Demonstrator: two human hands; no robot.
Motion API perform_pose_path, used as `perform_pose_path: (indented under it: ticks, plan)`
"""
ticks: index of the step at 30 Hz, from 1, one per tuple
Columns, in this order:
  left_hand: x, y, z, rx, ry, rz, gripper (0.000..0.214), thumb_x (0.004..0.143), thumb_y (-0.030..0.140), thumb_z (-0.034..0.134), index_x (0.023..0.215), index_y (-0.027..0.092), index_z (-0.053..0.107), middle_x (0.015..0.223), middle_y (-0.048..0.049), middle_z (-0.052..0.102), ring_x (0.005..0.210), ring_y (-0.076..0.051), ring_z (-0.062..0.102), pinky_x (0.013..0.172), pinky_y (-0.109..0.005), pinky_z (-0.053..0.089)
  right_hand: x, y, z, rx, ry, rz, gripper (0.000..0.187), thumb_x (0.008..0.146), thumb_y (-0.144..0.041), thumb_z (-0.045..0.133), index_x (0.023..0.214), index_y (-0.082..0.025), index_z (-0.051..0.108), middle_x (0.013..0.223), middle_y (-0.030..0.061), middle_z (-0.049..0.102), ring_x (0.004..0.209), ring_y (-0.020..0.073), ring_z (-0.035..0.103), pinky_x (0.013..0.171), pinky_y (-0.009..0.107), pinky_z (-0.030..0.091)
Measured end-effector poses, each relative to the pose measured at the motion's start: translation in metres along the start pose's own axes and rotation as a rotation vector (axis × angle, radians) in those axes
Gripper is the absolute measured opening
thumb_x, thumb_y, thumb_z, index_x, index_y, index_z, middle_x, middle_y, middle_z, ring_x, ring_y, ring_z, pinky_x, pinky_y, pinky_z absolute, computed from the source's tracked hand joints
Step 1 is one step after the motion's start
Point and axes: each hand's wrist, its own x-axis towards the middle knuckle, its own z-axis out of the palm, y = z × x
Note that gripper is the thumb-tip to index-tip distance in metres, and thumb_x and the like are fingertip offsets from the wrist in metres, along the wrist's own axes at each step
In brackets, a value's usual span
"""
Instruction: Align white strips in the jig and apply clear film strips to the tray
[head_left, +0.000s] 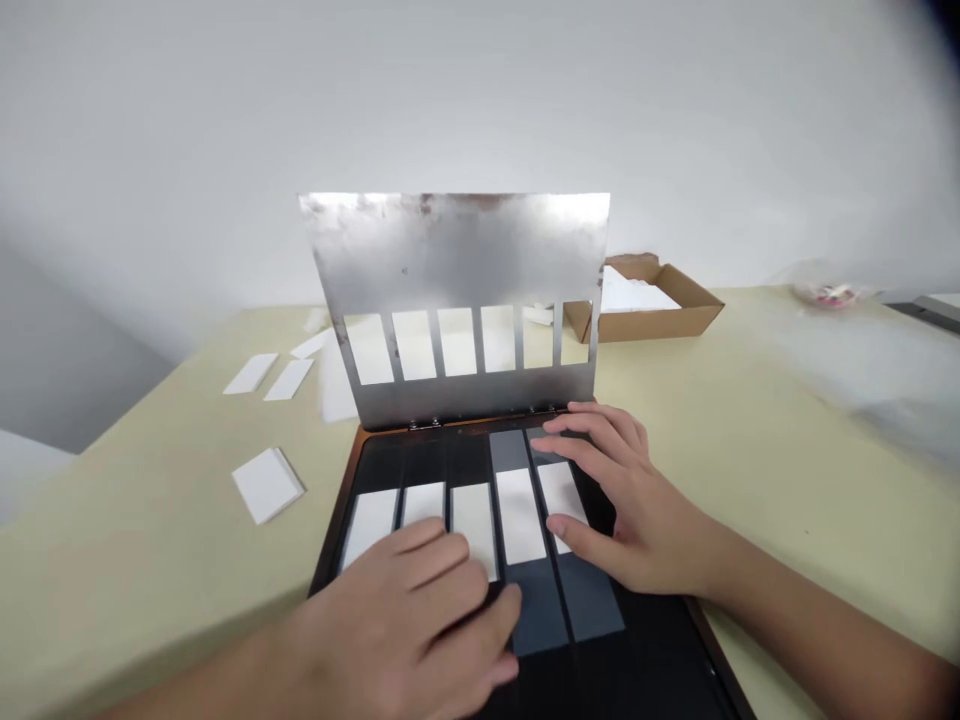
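My left hand (397, 610) is open and lies flat, and it is not gripping anything. It rests on the low ends of some of the five long white strips (519, 515) that sit side by side in a flat black tray with a brown edge (720, 660). My right hand (630, 500) is open too, with the fingers spread, and it is not gripping anything either. Its thumb touches the white strip at the far right, and its fingers reach over the top end of that strip.

Two dark grey strips (589, 595) lie under the two white strips on the right. A shiny steel plate with six long windows (454, 255) stands up at the far edge of the tray, joined to it by small hinges.

The tray sits on a pale yellow desk (150, 520). To the left of the tray are a white square card (266, 485) and two narrow white pieces (251, 373). Behind the steel plate, on the right, is an open brown cardboard box (679, 315) with a white stack (637, 292) inside. Far off to the right is a small blurry thing with pink bits (829, 295).
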Motion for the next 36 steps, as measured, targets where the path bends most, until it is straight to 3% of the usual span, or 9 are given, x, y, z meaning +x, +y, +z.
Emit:
perform_pose_path:
  ticks: [3, 6, 10, 18, 25, 31, 36]
  plan:
    - [0.001, 0.002, -0.003, 0.03, -0.041, 0.099, 0.023, 0.097, 0.025, 0.069, 0.115, 0.012, 0.074, 0.072, 0.0, 0.062, 0.064, -0.017, 0.058, 0.068, -0.038, 0.052, 0.0, -0.004, -0.004, 0.012, -0.03, -0.046, 0.046, 0.092, -0.034, 0.069, 0.136, -0.026, 0.059, 0.137, 0.0059, 0.064, 0.141, 0.0323, 0.04, 0.124, 0.056, 0.02]
    - [0.002, 0.003, -0.002, 0.038, -0.067, 0.097, 0.024, 0.095, 0.024, 0.072, 0.117, 0.014, 0.074, 0.071, 0.0019, 0.061, 0.061, -0.016, 0.057, 0.064, -0.038, 0.052, 0.0, -0.011, -0.006, 0.014, -0.077, -0.092, 0.03, 0.095, -0.034, 0.066, 0.124, -0.028, 0.066, 0.125, 0.0005, 0.072, 0.132, 0.0301, 0.048, 0.123, 0.056, 0.015]
    - [0.004, 0.003, 0.002, 0.007, -0.054, 0.112, 0.025, 0.097, 0.03, 0.07, 0.118, 0.016, 0.075, 0.07, 0.0023, 0.058, 0.06, -0.015, 0.055, 0.061, -0.036, 0.051, 0.001, -0.015, -0.004, -0.006, -0.147, -0.122, 0.023, 0.098, -0.037, 0.065, 0.119, -0.028, 0.07, 0.121, -0.0022, 0.075, 0.125, 0.0285, 0.053, 0.123, 0.056, 0.012]
    - [0.002, 0.003, 0.006, -0.033, -0.071, 0.143, 0.045, 0.096, 0.052, 0.071, 0.119, 0.014, 0.072, 0.073, 0.0009, 0.054, 0.064, -0.016, 0.051, 0.064, -0.035, 0.047, 0.001, -0.016, -0.005, -0.031, -0.169, -0.118, 0.023, 0.101, -0.04, 0.063, 0.12, -0.03, 0.072, 0.121, -0.0018, 0.076, 0.12, 0.0268, 0.056, 0.124, 0.056, 0.013]
    - [0.001, 0.002, 0.009, -0.057, -0.07, 0.148, 0.056, 0.092, 0.062, 0.07, 0.119, 0.013, 0.072, 0.073, 0.0019, 0.053, 0.065, -0.015, 0.048, 0.062, -0.033, 0.043, 0.002, -0.015, -0.005, -0.074, -0.187, -0.15, 0.028, 0.1, -0.043, 0.064, 0.122, -0.028, 0.071, 0.122, -0.0006, 0.076, 0.117, 0.0271, 0.057, 0.123, 0.057, 0.015]
    - [0.001, 0.001, 0.009, -0.066, -0.063, 0.136, 0.056, 0.088, 0.059, 0.076, 0.12, 0.013, 0.07, 0.073, 0.0023, 0.052, 0.064, -0.015, 0.048, 0.063, -0.033, 0.042, 0.001, -0.014, -0.004, -0.091, -0.165, -0.156, 0.038, 0.098, -0.044, 0.068, 0.133, -0.027, 0.066, 0.12, 0.0011, 0.077, 0.116, 0.027, 0.057, 0.123, 0.058, 0.016]
    - [0.001, 0.001, 0.009, -0.076, -0.068, 0.131, 0.052, 0.09, 0.055, 0.078, 0.12, 0.013, 0.07, 0.074, 0.0021, 0.054, 0.066, -0.016, 0.05, 0.065, -0.034, 0.044, 0.001, -0.016, -0.003, -0.117, -0.132, -0.177, 0.032, 0.1, -0.038, 0.065, 0.13, -0.026, 0.068, 0.117, 0.0015, 0.078, 0.112, 0.0254, 0.059, 0.122, 0.058, 0.019]
